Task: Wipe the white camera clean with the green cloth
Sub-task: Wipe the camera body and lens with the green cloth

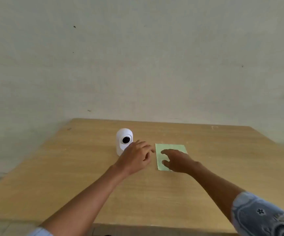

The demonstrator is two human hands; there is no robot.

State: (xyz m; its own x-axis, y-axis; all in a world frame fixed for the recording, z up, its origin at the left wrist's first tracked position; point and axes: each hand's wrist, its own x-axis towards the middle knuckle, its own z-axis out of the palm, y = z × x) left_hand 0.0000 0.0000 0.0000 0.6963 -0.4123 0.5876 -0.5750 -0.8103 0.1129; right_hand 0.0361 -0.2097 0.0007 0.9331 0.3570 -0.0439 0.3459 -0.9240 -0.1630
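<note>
Standing upright on the wooden table [155, 193], a little left of its middle and towards the far edge, the white camera [123, 136] is a rounded, dome-topped unit whose dark round lens faces the viewer. To its right, well inside the table's far half, the green cloth [172, 148] lies flat as a pale rectangle, apart from the camera with a strip of bare wood between them.

From the head view, both forearms reach in from the bottom of the frame. The left hand [135, 157] sits between camera and cloth, just beside the camera's lower right side and covering part of its base; whether it actually touches the body cannot be told. Its fingers [148, 147] are loosely curled and spread, closed around nothing, their tips pointing toward the near left corner of the cloth.

The right hand [177, 161] is over the cloth, palm down, hiding much of its near right part. Its fingers [165, 152] are parted and relaxed, with a thumb lower down near the cloth's front edge; the cloth is still flat, not bunched or lifted. A pale blue patterned sleeve [263, 215] covers the right upper forearm, and a sliver of like fabric shows at the left elbow. Behind the table rises a plain greyish wall [138, 57] with a few small dark specks.
</note>
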